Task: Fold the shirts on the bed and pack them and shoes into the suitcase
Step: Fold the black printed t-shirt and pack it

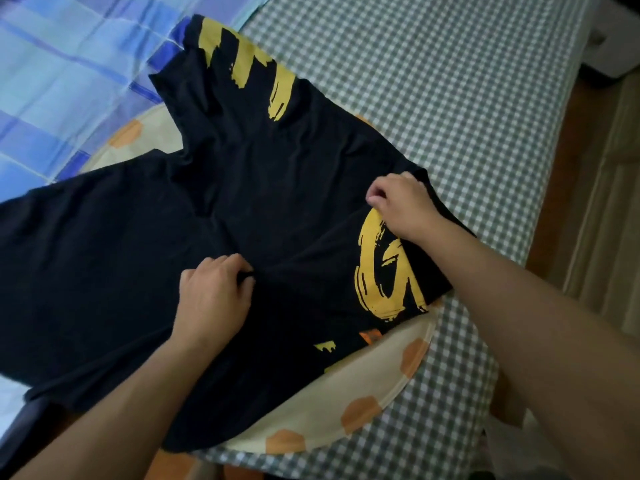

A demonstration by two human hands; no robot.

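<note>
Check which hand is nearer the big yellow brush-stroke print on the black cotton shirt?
Right. The right hand rests on the black cotton shirt at the upper edge of the big yellow brush-stroke print; the left hand pinches plain black fabric off to the print's left.

Black shirt [242, 188] with yellow brush-stroke print, spread mostly flat and wrinkled across the bed [467, 98], running diagonally. One sleeve with yellow stripes points to the far side; right edge is folded over, showing a big yellow graphic. Lies on top of a cream shirt [363, 403] with orange spots, which sticks out underneath at the near right.
</note>
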